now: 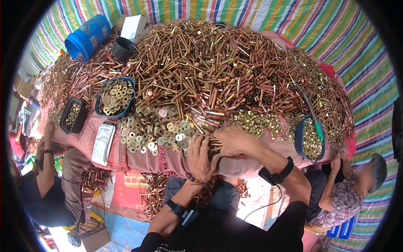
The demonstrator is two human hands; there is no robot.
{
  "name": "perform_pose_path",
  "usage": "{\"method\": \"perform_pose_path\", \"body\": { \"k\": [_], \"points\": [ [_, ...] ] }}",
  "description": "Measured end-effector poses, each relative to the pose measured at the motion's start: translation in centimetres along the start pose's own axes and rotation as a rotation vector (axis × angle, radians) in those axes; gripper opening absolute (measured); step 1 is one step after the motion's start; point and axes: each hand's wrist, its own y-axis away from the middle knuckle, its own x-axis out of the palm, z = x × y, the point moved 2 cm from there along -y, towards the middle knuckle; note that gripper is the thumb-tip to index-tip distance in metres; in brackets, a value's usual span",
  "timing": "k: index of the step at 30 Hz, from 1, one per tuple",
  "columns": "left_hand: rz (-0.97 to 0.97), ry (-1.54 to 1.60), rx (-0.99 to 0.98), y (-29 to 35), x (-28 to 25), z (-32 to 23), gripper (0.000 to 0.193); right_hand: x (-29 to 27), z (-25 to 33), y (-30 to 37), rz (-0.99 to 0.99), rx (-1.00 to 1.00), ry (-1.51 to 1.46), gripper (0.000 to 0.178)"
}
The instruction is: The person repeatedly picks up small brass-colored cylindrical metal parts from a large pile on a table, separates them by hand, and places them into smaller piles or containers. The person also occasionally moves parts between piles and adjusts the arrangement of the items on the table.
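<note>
My left hand (200, 158) is at the near edge of a cloth-covered heap, its fingers bent and pressed together. A small brass-coloured end (196, 181) shows at its lower edge; what it belongs to is hidden. Close beside it, my right hand (236, 142) curls down, its fingertips mostly hidden. Several copper-coloured metal rods (216, 145) show between the two hands; I cannot tell which hand grips them. Loose flat washers (159, 130) lie left of my hands, and small brass-coloured nuts (256, 122) to the right. A large pile of rods or tubes (189, 67) rises behind.
A blue basket of washers (116, 97), a black tub of nuts (73, 115) and a blue tub of nuts (310, 138) with a green-handled tool (319, 131) surround the work spot. A blue bucket (88, 37) stands far left. People sit left (46, 180) and right (342, 189).
</note>
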Motion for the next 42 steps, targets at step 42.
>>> {"method": "perform_pose_path", "body": {
  "k": [42],
  "points": [
    [-0.13,0.21,-0.068,-3.3,2.1,0.2,0.034,7.6,2.3,6.8,-0.463,0.338,-1.198,0.031]
  ]
}}
